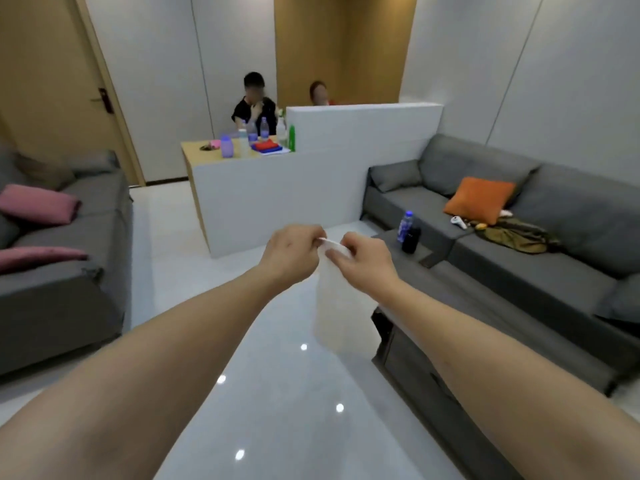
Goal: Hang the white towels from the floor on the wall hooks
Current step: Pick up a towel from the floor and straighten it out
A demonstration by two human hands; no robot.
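A white towel point(334, 306) hangs straight down in front of me, above the glossy white floor point(277, 393). My left hand point(292, 252) and my right hand point(362, 261) are close together at chest height. Both pinch the towel's top edge between thumb and fingers. The lower end of the towel hangs free. No wall hooks are in view, and no other towel shows on the floor.
A grey sofa point(519, 244) with an orange cushion point(479, 200) runs along the right. A dark low table point(433, 341) with a water bottle point(405, 225) stands before it. Another grey sofa point(59, 271) with pink cushions is at left. Two seated people are behind a white counter point(277, 202).
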